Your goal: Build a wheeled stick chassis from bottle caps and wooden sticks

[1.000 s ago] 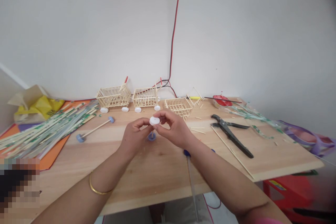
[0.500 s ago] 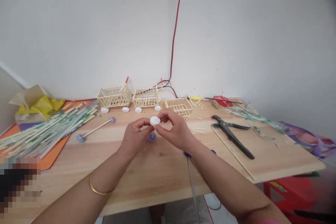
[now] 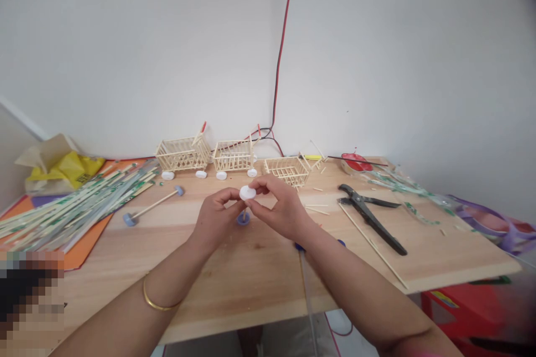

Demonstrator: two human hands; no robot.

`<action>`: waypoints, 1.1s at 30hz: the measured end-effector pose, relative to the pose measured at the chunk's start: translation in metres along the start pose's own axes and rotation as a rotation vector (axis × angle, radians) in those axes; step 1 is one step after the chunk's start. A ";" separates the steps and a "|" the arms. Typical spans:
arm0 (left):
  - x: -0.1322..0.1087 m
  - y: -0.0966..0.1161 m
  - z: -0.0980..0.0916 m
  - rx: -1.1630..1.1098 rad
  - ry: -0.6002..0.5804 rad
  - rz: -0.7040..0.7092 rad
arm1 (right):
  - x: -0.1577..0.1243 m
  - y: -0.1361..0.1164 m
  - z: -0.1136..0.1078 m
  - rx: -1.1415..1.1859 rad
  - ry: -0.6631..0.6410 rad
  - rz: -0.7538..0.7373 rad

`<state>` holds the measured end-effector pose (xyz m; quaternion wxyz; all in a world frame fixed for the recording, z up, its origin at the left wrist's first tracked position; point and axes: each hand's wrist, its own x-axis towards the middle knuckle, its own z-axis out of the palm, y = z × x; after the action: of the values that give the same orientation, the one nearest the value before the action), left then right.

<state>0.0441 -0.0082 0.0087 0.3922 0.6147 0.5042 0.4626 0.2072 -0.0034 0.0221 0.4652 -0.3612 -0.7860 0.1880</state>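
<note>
Both my hands meet over the middle of the wooden board (image 3: 251, 279). My left hand (image 3: 215, 220) and my right hand (image 3: 278, 206) pinch a small white disc (image 3: 247, 192) between their fingertips. Under the disc a thin stick runs down to a blue cap (image 3: 242, 218) standing on the board. A gold bangle sits on my left wrist.
Two stick carts on white wheels (image 3: 183, 154) (image 3: 233, 157) and a wheelless stick basket (image 3: 286, 169) line the back. A stick axle with blue caps (image 3: 153, 206) and a heap of sticks (image 3: 71, 206) lie left. Black pliers (image 3: 371, 216) and red tape (image 3: 355, 162) lie right.
</note>
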 end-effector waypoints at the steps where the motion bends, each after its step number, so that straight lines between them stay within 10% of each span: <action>1: 0.000 -0.001 0.000 -0.002 -0.004 0.000 | 0.000 0.000 0.000 -0.001 -0.009 -0.004; 24: 0.002 -0.003 -0.002 -0.014 -0.042 0.008 | 0.004 0.000 -0.002 0.058 -0.057 0.016; 33: 0.007 -0.001 -0.009 -0.488 -0.040 -0.107 | 0.004 0.003 -0.001 0.060 -0.041 0.009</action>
<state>0.0361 -0.0015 0.0116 0.5629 0.4831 0.4015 0.5372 0.2085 0.0014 0.0231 0.4588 -0.3465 -0.7877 0.2211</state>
